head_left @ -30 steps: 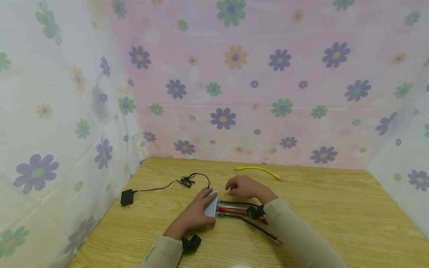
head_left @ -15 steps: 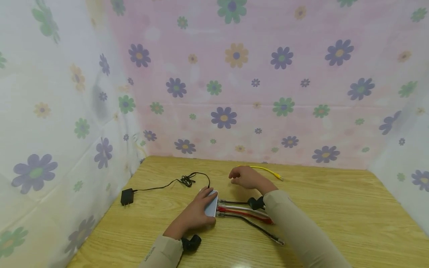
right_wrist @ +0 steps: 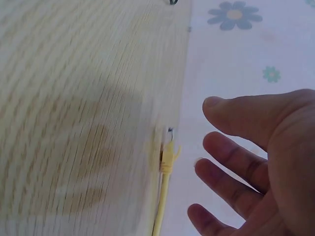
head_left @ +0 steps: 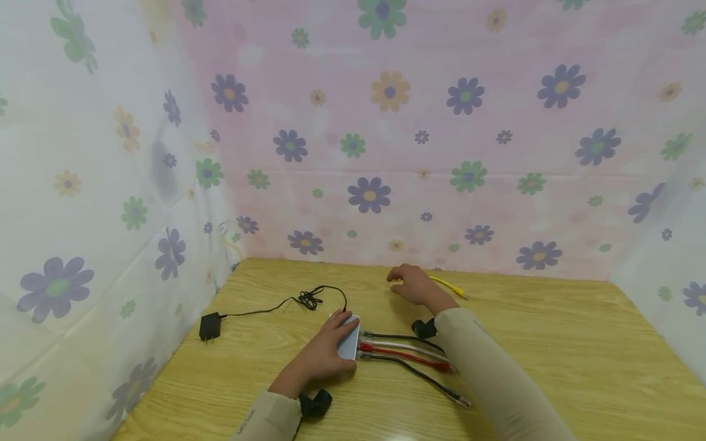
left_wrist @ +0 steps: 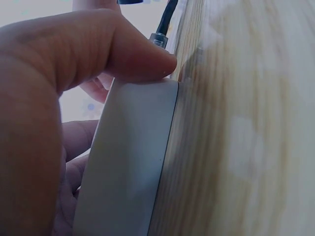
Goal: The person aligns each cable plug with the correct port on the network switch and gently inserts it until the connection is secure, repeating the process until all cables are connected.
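Note:
My left hand [head_left: 322, 353] holds a small white network switch [head_left: 350, 343] on the wooden table. In the left wrist view, the thumb presses on one end of the switch [left_wrist: 130, 157], and other fingers show beyond it. Black, white and red network cables [head_left: 408, 356] run rightward from plugs along its right side. Toward the back of the table, my right hand [head_left: 420, 288] hovers over a yellow network cable [head_left: 449, 285], hiding its left part. In the right wrist view, the fingers are spread apart and hold nothing, beside the cable's yellow plug [right_wrist: 167, 160].
A black power adapter [head_left: 209, 326] lies at the table's left, its thin bundled cord [head_left: 309, 298] leading to the switch. Flower-patterned sheets [head_left: 325, 208] rise behind and along both sides of the table [head_left: 551, 349]. My right sleeve [head_left: 485, 367] passes close to the cable ends.
My right hand has moved away from beside the switch, toward the back and slightly right, over the yellow cable. The left hand stays on the switch.

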Demonstrator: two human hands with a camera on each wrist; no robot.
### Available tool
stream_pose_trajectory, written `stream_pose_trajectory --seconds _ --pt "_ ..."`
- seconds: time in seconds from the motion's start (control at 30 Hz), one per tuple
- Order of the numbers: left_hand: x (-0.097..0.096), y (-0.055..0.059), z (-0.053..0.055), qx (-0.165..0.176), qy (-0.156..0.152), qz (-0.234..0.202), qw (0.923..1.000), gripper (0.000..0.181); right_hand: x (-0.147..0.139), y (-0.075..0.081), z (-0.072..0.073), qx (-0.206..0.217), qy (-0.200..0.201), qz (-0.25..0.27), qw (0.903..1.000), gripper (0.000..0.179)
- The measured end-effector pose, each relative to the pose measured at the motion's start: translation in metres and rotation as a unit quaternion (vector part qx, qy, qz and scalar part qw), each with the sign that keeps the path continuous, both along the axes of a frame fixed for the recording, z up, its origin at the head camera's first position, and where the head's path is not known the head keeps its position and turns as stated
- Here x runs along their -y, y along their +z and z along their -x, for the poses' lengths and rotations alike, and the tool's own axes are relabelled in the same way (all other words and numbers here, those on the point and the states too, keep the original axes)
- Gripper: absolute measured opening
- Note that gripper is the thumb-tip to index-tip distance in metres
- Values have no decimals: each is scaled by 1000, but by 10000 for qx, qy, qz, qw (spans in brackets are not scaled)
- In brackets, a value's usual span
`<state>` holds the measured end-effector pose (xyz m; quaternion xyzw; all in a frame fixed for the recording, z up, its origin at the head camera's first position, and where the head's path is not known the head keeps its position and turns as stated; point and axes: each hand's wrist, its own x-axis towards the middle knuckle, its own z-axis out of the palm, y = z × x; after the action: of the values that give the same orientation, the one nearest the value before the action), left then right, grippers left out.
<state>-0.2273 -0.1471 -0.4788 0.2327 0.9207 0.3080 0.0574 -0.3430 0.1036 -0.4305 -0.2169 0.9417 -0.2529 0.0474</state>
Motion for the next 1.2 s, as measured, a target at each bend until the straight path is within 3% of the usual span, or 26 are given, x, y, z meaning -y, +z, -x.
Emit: stream_pose_trajectory --seconds 0.47,0.7,1.2 --pt "1 2 1 -88 -44 -10 10000 88 -2 -14 18 -24 -433 -183 9989 36" --pt "1 0 0 207 46 -72 9997 89 -4 -19 17 189 -560 65 9982 43" --pt "2 -4 0 217 95 -41 9997 90 -8 -33 19 -39 -530 -165 9984 41"
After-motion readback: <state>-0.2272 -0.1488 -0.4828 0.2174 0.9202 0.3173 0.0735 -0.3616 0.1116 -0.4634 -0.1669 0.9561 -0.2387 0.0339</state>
